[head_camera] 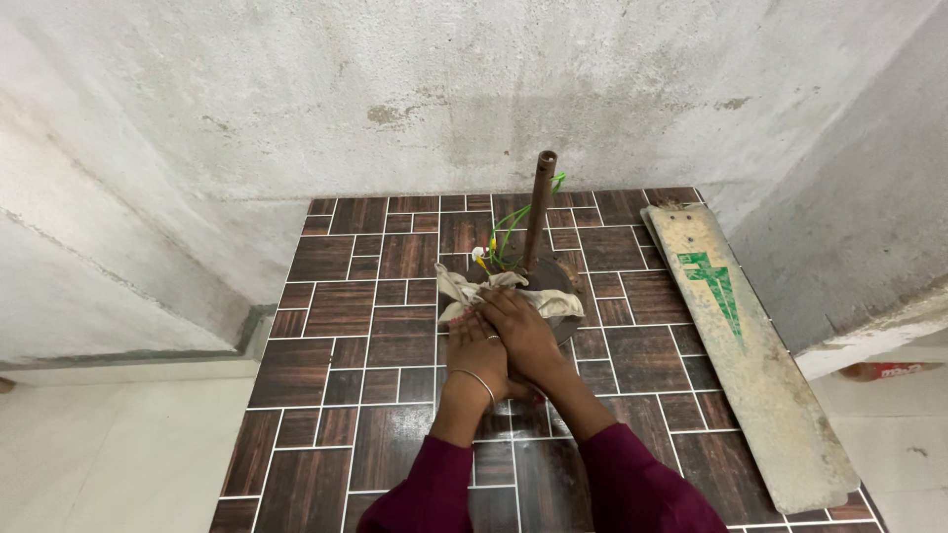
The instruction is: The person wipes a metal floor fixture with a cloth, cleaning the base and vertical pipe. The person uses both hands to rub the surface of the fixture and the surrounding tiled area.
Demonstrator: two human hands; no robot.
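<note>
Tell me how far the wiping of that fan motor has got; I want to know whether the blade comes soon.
In hand: both hands, right over left, press a pale cloth onto the round fan motor at the foot of its brown rod. Done: hard to judge, since the cloth and hands cover most of the housing. Left: the detached fan blade lies untouched to the right on the tiles, visibly grimy.

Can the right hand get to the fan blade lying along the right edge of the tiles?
Probably yes. The right hand rests on the cloth over the fan motor, and only bare tiles lie between it and the fan blade.
</note>
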